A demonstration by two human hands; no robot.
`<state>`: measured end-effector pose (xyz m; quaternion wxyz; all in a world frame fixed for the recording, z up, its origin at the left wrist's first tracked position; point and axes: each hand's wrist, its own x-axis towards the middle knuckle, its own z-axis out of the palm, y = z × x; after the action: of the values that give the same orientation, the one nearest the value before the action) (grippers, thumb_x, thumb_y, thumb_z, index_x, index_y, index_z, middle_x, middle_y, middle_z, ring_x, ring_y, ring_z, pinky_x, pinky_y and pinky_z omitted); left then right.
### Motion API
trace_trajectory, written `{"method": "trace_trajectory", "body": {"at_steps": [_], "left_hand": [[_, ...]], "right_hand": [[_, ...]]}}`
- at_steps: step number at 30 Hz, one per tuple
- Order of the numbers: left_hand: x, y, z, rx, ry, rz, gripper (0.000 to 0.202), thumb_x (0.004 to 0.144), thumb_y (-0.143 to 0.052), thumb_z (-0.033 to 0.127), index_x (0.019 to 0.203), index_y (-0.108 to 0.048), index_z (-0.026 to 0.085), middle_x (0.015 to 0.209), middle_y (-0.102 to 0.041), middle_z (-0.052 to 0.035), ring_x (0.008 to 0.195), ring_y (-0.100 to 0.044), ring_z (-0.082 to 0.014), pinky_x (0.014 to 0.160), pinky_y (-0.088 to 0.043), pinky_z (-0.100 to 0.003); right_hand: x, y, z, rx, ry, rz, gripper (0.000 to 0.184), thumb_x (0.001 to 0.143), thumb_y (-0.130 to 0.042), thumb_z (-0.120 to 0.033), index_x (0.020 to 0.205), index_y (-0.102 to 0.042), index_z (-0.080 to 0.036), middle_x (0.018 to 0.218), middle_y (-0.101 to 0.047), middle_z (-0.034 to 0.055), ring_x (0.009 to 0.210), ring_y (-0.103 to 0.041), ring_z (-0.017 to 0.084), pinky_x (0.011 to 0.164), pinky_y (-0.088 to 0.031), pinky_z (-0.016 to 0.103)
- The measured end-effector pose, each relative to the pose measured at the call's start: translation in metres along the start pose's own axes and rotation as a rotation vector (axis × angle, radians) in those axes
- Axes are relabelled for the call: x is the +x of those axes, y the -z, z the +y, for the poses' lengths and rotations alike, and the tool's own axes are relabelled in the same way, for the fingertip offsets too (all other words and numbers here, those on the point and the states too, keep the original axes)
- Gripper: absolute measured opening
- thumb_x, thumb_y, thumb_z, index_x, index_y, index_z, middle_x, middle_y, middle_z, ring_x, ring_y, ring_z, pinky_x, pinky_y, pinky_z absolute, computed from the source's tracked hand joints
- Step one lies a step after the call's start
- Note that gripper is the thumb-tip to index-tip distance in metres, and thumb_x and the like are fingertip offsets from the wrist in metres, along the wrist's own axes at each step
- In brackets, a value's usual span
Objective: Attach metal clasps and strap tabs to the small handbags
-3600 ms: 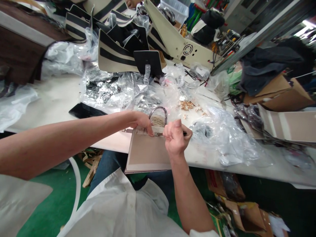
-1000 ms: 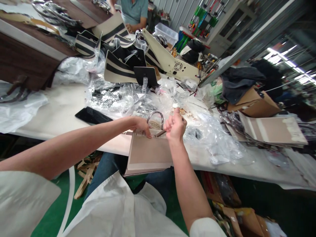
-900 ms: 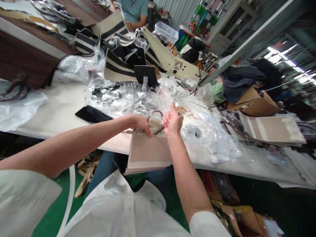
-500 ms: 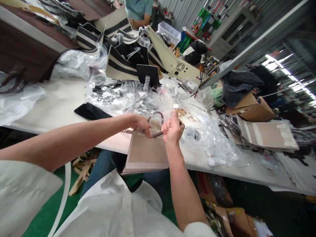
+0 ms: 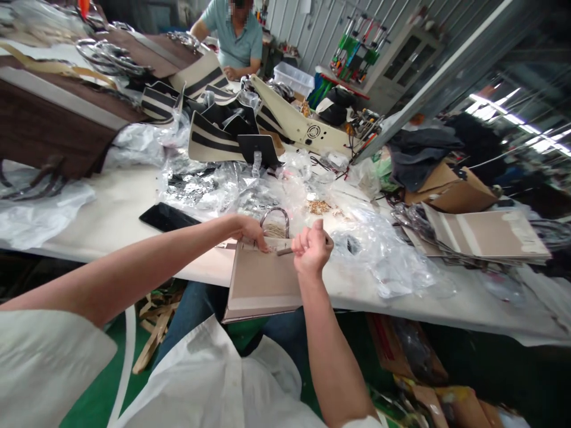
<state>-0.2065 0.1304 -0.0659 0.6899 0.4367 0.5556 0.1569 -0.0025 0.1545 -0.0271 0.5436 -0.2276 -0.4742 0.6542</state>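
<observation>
A flat tan panel (image 5: 265,278), like a bag side, rests over the table's front edge above my lap. Along its far edge stands a curved, dark braided-looking handle loop (image 5: 277,211), with a bundle of pale cords (image 5: 273,230) inside it. My left hand (image 5: 253,232) pinches the panel's far edge just left of the loop, fingertips pointing down. My right hand (image 5: 312,246) is a fist with its thumb up, wrapped round a slim brown rod-like piece (image 5: 284,251). That piece points left toward my left fingertips; its exact kind is unclear.
Crumpled clear plastic (image 5: 388,261) and small gold fittings (image 5: 319,207) lie beyond my hands. A black phone-like slab (image 5: 166,216) is at left. Farther back are striped panels (image 5: 212,138), a cream machine (image 5: 307,128) and another person (image 5: 236,38). Stacked tan panels (image 5: 486,235) lie right.
The view has tilted up slightly, showing more of the other person. The rod-like piece has drawn slightly away from my left fingertips; both hands stay at the panel's far edge.
</observation>
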Motion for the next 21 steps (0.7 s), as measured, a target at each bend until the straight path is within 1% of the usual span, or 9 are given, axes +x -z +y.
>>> {"method": "trace_trajectory", "body": {"at_steps": [2,4,7,11,14,17,19,21], "left_hand": [[0.003,0.003,-0.001,-0.054,0.054,-0.069,0.061,0.057,-0.106,0.037,0.110,-0.080,0.022,0.108,-0.088,-0.0072,0.112,-0.081,-0.0324,0.089,-0.070,-0.035],[0.007,0.007,-0.003,-0.086,0.087,-0.086,0.065,0.053,-0.108,0.037,0.110,-0.080,0.025,0.108,-0.088,-0.0059,0.112,-0.081,-0.0314,0.087,-0.070,-0.034],[0.010,0.009,-0.006,-0.091,0.049,-0.063,0.071,0.050,-0.110,0.038,0.113,-0.079,0.027,0.111,-0.088,-0.0044,0.113,-0.082,-0.0298,0.088,-0.070,-0.033],[0.012,0.009,-0.013,-0.105,-0.006,-0.101,0.073,0.047,-0.109,0.034,0.113,-0.080,0.024,0.114,-0.087,-0.0061,0.114,-0.081,-0.0310,0.091,-0.070,-0.036],[0.014,0.009,-0.017,-0.090,-0.037,-0.099,0.065,0.048,-0.106,0.032,0.107,-0.080,0.022,0.111,-0.087,-0.0073,0.111,-0.081,-0.0323,0.090,-0.070,-0.037],[0.015,0.009,-0.018,-0.058,-0.045,-0.071,0.061,0.049,-0.104,0.032,0.104,-0.081,0.022,0.107,-0.087,-0.0069,0.110,-0.081,-0.0329,0.088,-0.070,-0.037],[0.014,0.009,-0.017,-0.036,-0.023,-0.061,0.059,0.048,-0.104,0.032,0.101,-0.081,0.022,0.105,-0.086,-0.0074,0.110,-0.080,-0.0336,0.085,-0.070,-0.036],[0.012,0.007,-0.015,-0.034,-0.010,-0.053,0.058,0.047,-0.104,0.031,0.100,-0.081,0.022,0.104,-0.086,-0.0076,0.109,-0.080,-0.0334,0.084,-0.069,-0.035]], "right_hand": [[-0.007,-0.006,-0.002,-0.030,0.020,-0.029,0.082,0.095,-0.086,-0.069,0.055,-0.031,-0.024,0.049,-0.024,-0.0095,0.038,-0.020,0.006,0.038,-0.019,0.025],[-0.011,-0.013,-0.001,-0.064,0.009,-0.046,0.083,0.094,-0.086,-0.071,0.055,-0.030,-0.024,0.049,-0.024,-0.0092,0.039,-0.021,0.006,0.038,-0.020,0.025],[-0.011,-0.020,0.004,-0.112,-0.025,-0.015,0.083,0.093,-0.084,-0.076,0.056,-0.029,-0.025,0.050,-0.023,-0.0092,0.039,-0.022,0.007,0.038,-0.020,0.026],[0.003,-0.026,0.011,-0.178,-0.071,0.027,0.083,0.091,-0.081,-0.081,0.058,-0.028,-0.026,0.050,-0.023,-0.0097,0.038,-0.024,0.007,0.036,-0.021,0.026],[0.027,-0.033,0.024,-0.250,-0.185,0.070,0.080,0.090,-0.082,-0.078,0.060,-0.028,-0.027,0.049,-0.024,-0.0107,0.037,-0.025,0.007,0.033,-0.021,0.025],[0.056,-0.042,0.041,-0.318,-0.383,0.205,0.078,0.089,-0.084,-0.075,0.064,-0.027,-0.029,0.046,-0.023,-0.0125,0.037,-0.023,0.007,0.032,-0.017,0.023],[0.069,-0.046,0.047,-0.350,-0.476,0.268,0.078,0.089,-0.087,-0.075,0.065,-0.029,-0.029,0.046,-0.025,-0.0131,0.038,-0.022,0.007,0.032,-0.016,0.023],[0.070,-0.047,0.044,-0.343,-0.504,0.241,0.078,0.088,-0.088,-0.076,0.065,-0.031,-0.028,0.046,-0.025,-0.0130,0.038,-0.022,0.006,0.032,-0.015,0.023]]}}
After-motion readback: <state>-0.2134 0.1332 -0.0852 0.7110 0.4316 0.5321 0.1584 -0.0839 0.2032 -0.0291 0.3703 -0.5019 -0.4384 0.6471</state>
